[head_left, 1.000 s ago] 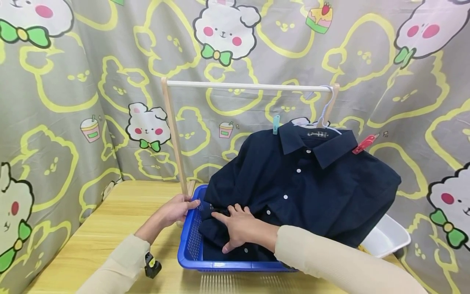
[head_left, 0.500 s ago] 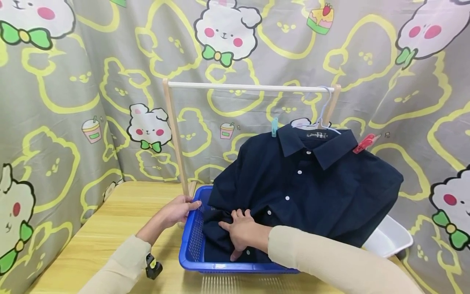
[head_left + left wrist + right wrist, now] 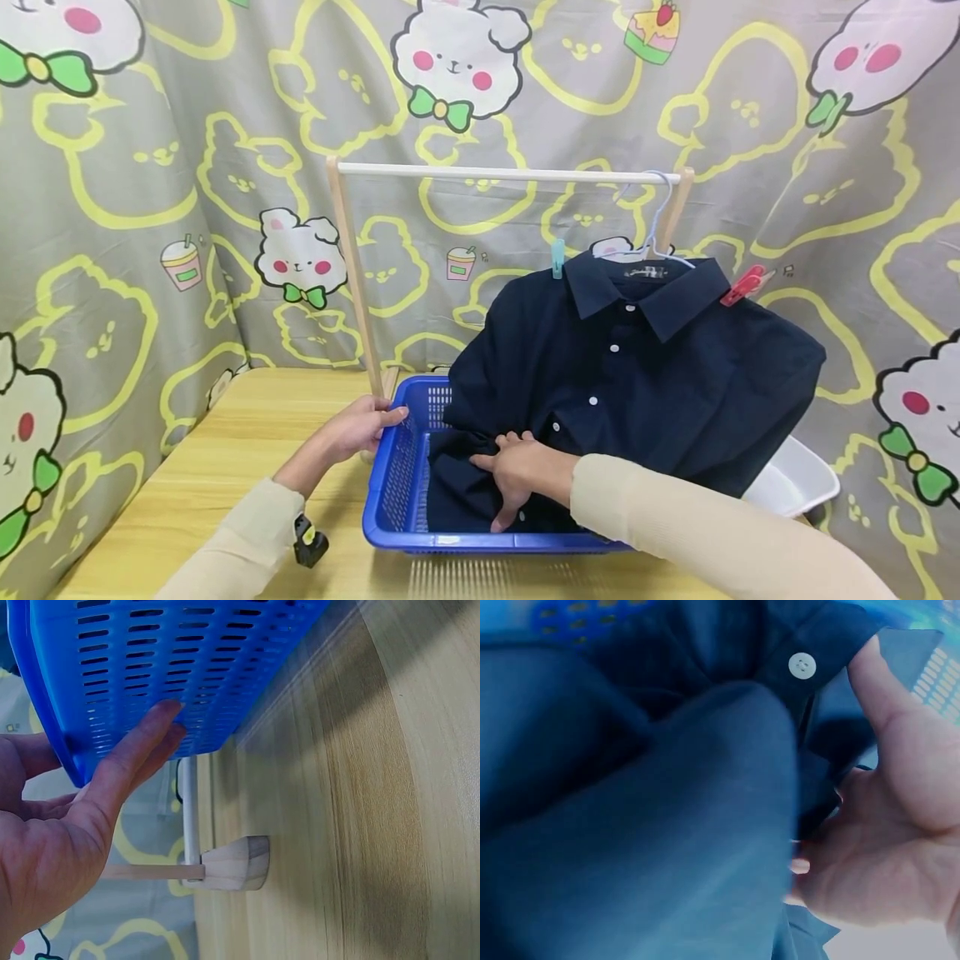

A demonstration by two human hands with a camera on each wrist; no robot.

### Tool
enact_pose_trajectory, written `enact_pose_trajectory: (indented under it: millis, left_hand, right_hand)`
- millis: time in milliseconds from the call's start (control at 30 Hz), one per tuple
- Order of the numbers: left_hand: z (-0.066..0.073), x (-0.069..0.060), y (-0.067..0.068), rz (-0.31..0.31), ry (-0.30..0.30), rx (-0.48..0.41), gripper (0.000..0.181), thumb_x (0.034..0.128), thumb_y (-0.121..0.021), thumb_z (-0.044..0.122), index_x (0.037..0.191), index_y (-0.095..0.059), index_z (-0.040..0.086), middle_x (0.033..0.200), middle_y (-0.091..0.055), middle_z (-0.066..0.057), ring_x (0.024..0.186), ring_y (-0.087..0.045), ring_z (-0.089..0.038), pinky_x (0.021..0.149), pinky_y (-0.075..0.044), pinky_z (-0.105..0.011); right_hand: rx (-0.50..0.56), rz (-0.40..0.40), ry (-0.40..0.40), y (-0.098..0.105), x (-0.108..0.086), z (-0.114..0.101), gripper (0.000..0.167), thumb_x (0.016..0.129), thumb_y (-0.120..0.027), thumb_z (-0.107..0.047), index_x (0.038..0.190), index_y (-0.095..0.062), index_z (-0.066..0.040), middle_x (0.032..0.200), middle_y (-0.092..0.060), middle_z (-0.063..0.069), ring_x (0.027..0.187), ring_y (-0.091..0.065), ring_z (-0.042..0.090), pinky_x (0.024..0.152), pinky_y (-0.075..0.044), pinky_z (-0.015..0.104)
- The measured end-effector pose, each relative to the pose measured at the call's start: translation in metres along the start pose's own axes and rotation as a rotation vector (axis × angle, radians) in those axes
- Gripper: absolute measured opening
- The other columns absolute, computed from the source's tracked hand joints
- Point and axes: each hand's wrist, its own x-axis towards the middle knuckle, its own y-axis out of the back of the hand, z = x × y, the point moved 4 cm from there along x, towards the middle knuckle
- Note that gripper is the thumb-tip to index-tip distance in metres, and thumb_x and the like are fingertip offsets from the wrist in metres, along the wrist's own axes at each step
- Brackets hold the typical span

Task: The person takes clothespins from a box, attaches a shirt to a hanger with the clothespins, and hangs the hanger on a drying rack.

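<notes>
A dark navy button-up shirt (image 3: 547,333) hangs by its collar from a light blue wire hanger (image 3: 660,229), its lower part bunched inside a blue plastic basket (image 3: 450,542). My left hand (image 3: 363,427) grips the basket's left rim, thumb over the top. In the left wrist view, fingers (image 3: 142,746) lie along the slotted outer wall. Spread on the bunched cloth, my right hand (image 3: 517,475) presses the shirt inside the basket. Its thumb (image 3: 881,682) touches the cloth near a white button (image 3: 802,666) in the right wrist view; folds partly hide the other fingers.
The hanger hooks on the white rail (image 3: 510,173) of a wooden-legged rack. A teal clothespin (image 3: 558,259) and a red clothespin (image 3: 744,286) are at the shirt's shoulders. A white basin (image 3: 795,479) stands behind at right on the wooden table (image 3: 247,433).
My right hand has slid right with the bunched cloth, baring more of the basket's left interior. My left hand has kept its grip on the rim.
</notes>
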Motion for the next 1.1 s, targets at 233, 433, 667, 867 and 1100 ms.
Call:
enact_pose_trajectory:
  millis: [233,433,667,867,1100]
  left_hand:
    - [-0.001,0.0,0.001,-0.006,0.002,-0.015,0.039,0.1081,-0.047,0.021,0.12,-0.051,-0.016,0.074,-0.058,0.001,0.069,-0.062,-0.009,0.07,-0.06,-0.031]
    - [-0.001,0.001,0.0,-0.012,0.002,-0.029,0.038,0.1082,-0.047,0.021,0.119,-0.051,-0.015,0.072,-0.055,0.003,0.069,-0.06,-0.008,0.07,-0.059,-0.031]
    - [0.0,0.0,-0.001,-0.003,0.002,-0.016,0.035,0.108,-0.048,0.021,0.115,-0.053,-0.013,0.07,-0.048,0.004,0.067,-0.057,-0.009,0.068,-0.058,-0.03]
    - [0.001,0.0,-0.002,-0.005,0.002,-0.026,0.038,0.1081,-0.047,0.021,0.12,-0.051,-0.015,0.073,-0.054,0.002,0.069,-0.059,-0.009,0.07,-0.059,-0.032]
    - [-0.001,0.0,-0.001,-0.006,-0.005,-0.018,0.043,0.1081,-0.048,0.023,0.127,-0.05,-0.016,0.094,-0.071,-0.013,0.078,-0.07,-0.015,0.075,-0.062,-0.039]
  right_hand:
    - [-0.071,-0.059,-0.022,-0.033,0.027,0.015,0.12,0.059,-0.09,-0.067,0.153,-0.014,-0.06,0.129,-0.043,-0.003,0.108,-0.039,0.015,0.09,-0.036,0.031]
    - [-0.018,-0.067,-0.042,-0.05,0.035,0.024,0.134,0.055,-0.1,-0.041,0.151,-0.009,-0.065,0.116,-0.04,-0.005,0.101,-0.037,0.014,0.085,-0.035,0.031]
    - [0.043,0.027,-0.027,-0.043,-0.001,0.033,0.117,0.074,-0.088,-0.011,0.153,-0.018,-0.059,0.115,-0.047,-0.001,0.1,-0.043,0.016,0.089,-0.039,0.031]
    - [0.053,0.152,0.063,-0.045,-0.02,0.041,0.127,0.063,-0.094,-0.004,0.155,-0.022,-0.052,0.14,-0.047,0.002,0.129,-0.045,0.022,0.112,-0.038,0.041]
    - [0.079,0.196,0.091,-0.055,-0.022,0.044,0.12,0.07,-0.087,0.001,0.156,-0.021,-0.05,0.15,-0.046,0.004,0.14,-0.043,0.024,0.116,-0.035,0.043]
